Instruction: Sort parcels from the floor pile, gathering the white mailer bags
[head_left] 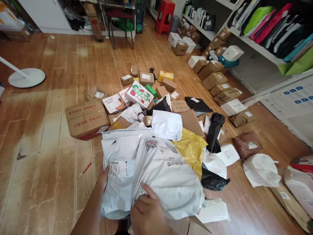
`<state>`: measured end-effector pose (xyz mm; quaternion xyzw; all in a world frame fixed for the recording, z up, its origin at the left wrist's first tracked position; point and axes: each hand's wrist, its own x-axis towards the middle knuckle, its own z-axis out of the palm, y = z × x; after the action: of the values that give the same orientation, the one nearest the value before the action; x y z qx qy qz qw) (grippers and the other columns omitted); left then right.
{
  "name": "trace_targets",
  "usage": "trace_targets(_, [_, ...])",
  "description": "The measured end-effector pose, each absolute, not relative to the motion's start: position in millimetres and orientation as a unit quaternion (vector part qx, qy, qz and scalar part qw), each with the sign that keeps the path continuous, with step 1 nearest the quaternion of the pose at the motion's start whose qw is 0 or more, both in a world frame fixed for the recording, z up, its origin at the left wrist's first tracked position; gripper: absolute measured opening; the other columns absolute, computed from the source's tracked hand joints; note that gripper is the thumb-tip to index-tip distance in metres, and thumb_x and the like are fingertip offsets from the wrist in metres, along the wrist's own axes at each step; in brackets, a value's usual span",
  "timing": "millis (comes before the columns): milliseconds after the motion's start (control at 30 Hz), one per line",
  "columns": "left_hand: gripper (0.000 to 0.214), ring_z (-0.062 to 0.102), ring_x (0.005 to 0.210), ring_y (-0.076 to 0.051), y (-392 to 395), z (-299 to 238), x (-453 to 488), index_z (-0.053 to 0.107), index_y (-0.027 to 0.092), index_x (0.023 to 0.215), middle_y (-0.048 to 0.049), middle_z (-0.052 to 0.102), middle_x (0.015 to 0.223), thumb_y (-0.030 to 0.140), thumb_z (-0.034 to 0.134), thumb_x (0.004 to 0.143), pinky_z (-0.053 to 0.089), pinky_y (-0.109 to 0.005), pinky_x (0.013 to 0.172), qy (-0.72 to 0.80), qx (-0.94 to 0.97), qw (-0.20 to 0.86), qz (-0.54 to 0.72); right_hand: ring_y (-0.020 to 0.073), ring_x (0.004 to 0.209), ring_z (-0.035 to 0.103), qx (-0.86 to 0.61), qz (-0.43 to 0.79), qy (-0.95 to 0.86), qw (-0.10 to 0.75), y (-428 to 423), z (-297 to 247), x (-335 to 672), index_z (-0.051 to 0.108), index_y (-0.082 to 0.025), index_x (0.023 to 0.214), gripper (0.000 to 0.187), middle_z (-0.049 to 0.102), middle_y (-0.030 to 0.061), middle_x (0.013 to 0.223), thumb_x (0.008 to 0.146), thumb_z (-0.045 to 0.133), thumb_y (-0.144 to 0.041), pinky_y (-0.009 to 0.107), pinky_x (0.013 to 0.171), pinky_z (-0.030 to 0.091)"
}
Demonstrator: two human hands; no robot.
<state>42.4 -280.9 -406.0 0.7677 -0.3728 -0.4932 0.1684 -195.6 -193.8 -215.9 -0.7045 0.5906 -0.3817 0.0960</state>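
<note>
Two plastic mailing bags are held up in front of me, overlapping. My left hand point(104, 178) grips the left edge of a pale blue-white mailing bag point(119, 192) that bears a printed label; only part of the fingers shows. My right hand point(148, 209) is closed on the lower left edge of a larger white mailing bag point(168, 182), thumb on top. That bag has QR codes near its upper end and lies partly over the other one. Just beyond them are a plain white bag point(167, 124) and a yellow bag point(190, 148) on the pile.
A heap of parcels covers the floor ahead, with a large cardboard box point(86, 119) at its left and a patterned white box point(140, 94) inside it. More boxes point(215, 81) line the shelving at right. A lamp base point(26, 77), a chair point(119, 14) and a red stool point(165, 16) stand farther off.
</note>
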Motion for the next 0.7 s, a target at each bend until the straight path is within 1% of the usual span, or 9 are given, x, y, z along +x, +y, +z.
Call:
trace_targets(133, [0.063, 0.026, 0.149, -0.024, -274, -416, 48, 0.031, 0.021, 0.149, -0.0088, 0.037, 0.158, 0.042, 0.040, 0.090, 0.016, -0.043, 0.126, -0.391, 0.764, 0.190, -0.476, 0.0099, 0.046, 0.035, -0.669, -0.394, 0.620, 0.114, -153, -277, -125, 0.037, -0.021, 0.059, 0.025, 0.042, -0.0078, 0.047, 0.078, 0.043, -0.006, 0.027, 0.111, 0.034])
trace_targets(267, [0.069, 0.028, 0.148, -0.027, -269, -419, 49, 0.025, 0.015, 0.151, -0.0150, 0.029, 0.161, 0.045, 0.040, 0.091, 0.018, -0.044, 0.125, -0.391, 0.767, 0.186, -0.473, 0.0103, 0.050, 0.039, -0.672, -0.376, 0.620, 0.148, -142, -298, -101, 0.038, -0.021, 0.060, 0.021, 0.045, -0.0073, 0.050, 0.066, 0.052, -0.007, 0.029, 0.113, 0.031])
trace_targets(333, [0.075, 0.025, 0.150, -0.028, -266, -417, 49, 0.016, 0.014, 0.153, -0.0177, 0.023, 0.163, 0.048, 0.041, 0.090, 0.017, -0.047, 0.125, -0.391, 0.776, 0.190, -0.457, 0.0107, 0.052, 0.041, -0.677, -0.373, 0.612, 0.167, -149, -290, -105, 0.037, -0.021, 0.061, 0.020, 0.044, -0.0067, 0.051, 0.062, 0.053, -0.009, 0.032, 0.110, 0.035])
trace_targets(400, [0.078, 0.021, 0.151, -0.027, -264, -414, 49, 0.012, 0.016, 0.153, -0.0172, 0.019, 0.163, 0.049, 0.043, 0.090, 0.015, -0.047, 0.125, -0.399, 0.780, 0.201, -0.438, 0.0110, 0.053, 0.040, -0.671, -0.394, 0.596, 0.198, -162, -272, -121, 0.036, -0.021, 0.063, 0.016, 0.043, -0.0061, 0.053, 0.066, 0.049, -0.012, 0.034, 0.106, 0.041])
trace_targets(467, [0.077, 0.021, 0.151, -0.026, -261, -410, 49, 0.014, 0.019, 0.152, -0.0143, 0.020, 0.163, 0.048, 0.045, 0.088, 0.016, -0.046, 0.126, -0.414, 0.773, 0.214, -0.431, 0.0109, 0.054, 0.039, -0.656, -0.419, 0.587, 0.226, -177, -248, -151, 0.033, -0.021, 0.066, 0.015, 0.040, -0.0060, 0.056, 0.072, 0.044, -0.013, 0.037, 0.104, 0.044])
trace_targets(567, [0.074, 0.025, 0.150, -0.027, -258, -407, 49, 0.022, 0.021, 0.149, -0.0124, 0.027, 0.161, 0.047, 0.048, 0.085, 0.020, -0.047, 0.125, -0.435, 0.758, 0.216, -0.436, 0.0086, 0.054, 0.037, -0.642, -0.424, 0.589, 0.246, -200, -208, -210, 0.029, -0.020, 0.066, 0.023, 0.031, -0.0074, 0.057, 0.079, 0.044, -0.009, 0.039, 0.105, 0.046])
trace_targets(633, [0.070, 0.025, 0.150, -0.028, -257, -407, 47, 0.030, 0.021, 0.146, -0.0130, 0.033, 0.158, 0.047, 0.050, 0.084, 0.021, -0.049, 0.124, -0.435, 0.759, 0.213, -0.435, 0.0078, 0.051, 0.037, -0.590, -0.442, 0.640, 0.217, -210, -183, -248, 0.034, -0.020, 0.065, 0.027, 0.033, -0.0080, 0.055, 0.084, 0.050, -0.011, 0.033, 0.090, 0.054])
trace_targets(667, [0.069, 0.024, 0.150, -0.029, -257, -406, 46, 0.033, 0.020, 0.145, -0.0142, 0.034, 0.158, 0.047, 0.052, 0.084, 0.020, -0.049, 0.124, -0.429, 0.764, 0.212, -0.433, 0.0081, 0.049, 0.038, -0.530, -0.466, 0.687, 0.172, -214, -171, -262, 0.039, -0.021, 0.065, 0.026, 0.036, -0.0077, 0.055, 0.084, 0.055, -0.014, 0.027, 0.074, 0.055])
trace_targets(700, [0.068, 0.025, 0.150, -0.030, -257, -406, 44, 0.036, 0.018, 0.143, -0.0161, 0.035, 0.157, 0.047, 0.053, 0.084, 0.020, -0.051, 0.124, -0.421, 0.770, 0.211, -0.430, 0.0091, 0.048, 0.039, -0.455, -0.488, 0.736, 0.114, -216, -160, -272, 0.046, -0.021, 0.066, 0.023, 0.039, -0.0068, 0.055, 0.084, 0.061, -0.018, 0.024, 0.058, 0.051])
